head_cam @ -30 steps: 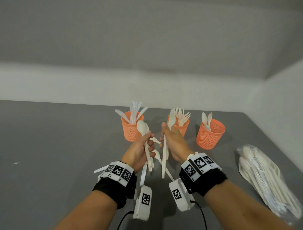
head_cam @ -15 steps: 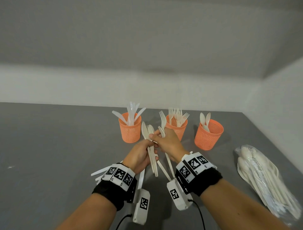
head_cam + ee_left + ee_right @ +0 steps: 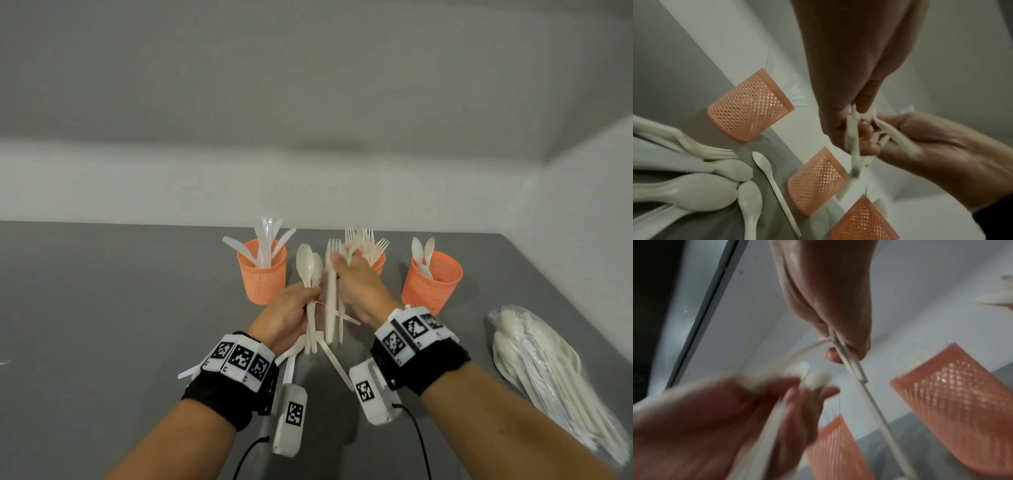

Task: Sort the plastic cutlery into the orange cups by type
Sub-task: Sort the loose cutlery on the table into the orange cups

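grey table (image 3: 102, 308) fills the scene, with a pale wall behind it. at its right edge lies a clear bag of cutlery (image 3: 548, 370). three orange cups stand in a row near the far side: the left cup (image 3: 262, 274) holds knives, the middle cup (image 3: 378, 263) forks and is partly hidden behind the right hand, and the right cup (image 3: 431, 281) holds a couple of spoons. both hands are raised above the table just in front of the cups. the left hand (image 3: 287, 315) has its fingers curled round a bunch of spoons (image 3: 308, 270), bowls up. the right hand (image 3: 359, 287), close beside it, pinches a few forks (image 3: 332, 291) by their handles, tines up. loose cutlery (image 3: 760, 186) lies on the table under the left wrist: spoons, a fork and a serrated knife.
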Motion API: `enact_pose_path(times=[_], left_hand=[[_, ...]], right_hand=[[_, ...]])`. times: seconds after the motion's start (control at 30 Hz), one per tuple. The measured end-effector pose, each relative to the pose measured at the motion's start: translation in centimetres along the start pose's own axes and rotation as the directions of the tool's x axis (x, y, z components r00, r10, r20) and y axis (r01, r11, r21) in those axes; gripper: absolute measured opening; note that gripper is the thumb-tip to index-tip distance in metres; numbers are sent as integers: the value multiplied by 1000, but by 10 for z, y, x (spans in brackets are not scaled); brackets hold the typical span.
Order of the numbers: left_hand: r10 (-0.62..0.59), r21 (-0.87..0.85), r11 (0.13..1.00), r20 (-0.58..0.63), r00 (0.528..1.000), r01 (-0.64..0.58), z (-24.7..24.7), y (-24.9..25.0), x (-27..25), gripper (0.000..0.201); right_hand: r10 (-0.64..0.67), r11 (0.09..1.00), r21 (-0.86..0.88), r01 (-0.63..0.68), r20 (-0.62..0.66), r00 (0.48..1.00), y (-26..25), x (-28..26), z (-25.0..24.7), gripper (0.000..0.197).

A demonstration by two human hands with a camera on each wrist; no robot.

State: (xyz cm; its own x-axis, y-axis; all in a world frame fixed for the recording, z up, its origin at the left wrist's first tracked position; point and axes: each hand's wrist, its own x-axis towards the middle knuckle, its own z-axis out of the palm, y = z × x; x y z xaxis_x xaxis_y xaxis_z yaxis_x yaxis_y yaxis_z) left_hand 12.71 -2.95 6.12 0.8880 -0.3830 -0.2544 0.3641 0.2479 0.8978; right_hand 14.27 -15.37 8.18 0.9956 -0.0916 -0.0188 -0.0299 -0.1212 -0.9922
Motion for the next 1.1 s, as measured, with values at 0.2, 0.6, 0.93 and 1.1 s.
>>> enact_pose_path(times=[0.2,0.6,0.93,1.1], left_hand=[[-16,-41,999,-90,996,12,-14,-2,5,27],[77,26,997,-37,996,-76,-6,-2,6,29],[251,421,875,29,968,-240,30,-3,11,26],[126,426,886,159,979,-183,42,-17,-4,23]], right_hand=[[-178,919,241,311,-452,874,-30,57,-52,17],[-258,947,-273,170,-326,910,5,90,-52,54],[-41,998,-51,48,132,990,12,-3,-7,32],[18,982,184,-43,139,990,7,-15,-24,12]])
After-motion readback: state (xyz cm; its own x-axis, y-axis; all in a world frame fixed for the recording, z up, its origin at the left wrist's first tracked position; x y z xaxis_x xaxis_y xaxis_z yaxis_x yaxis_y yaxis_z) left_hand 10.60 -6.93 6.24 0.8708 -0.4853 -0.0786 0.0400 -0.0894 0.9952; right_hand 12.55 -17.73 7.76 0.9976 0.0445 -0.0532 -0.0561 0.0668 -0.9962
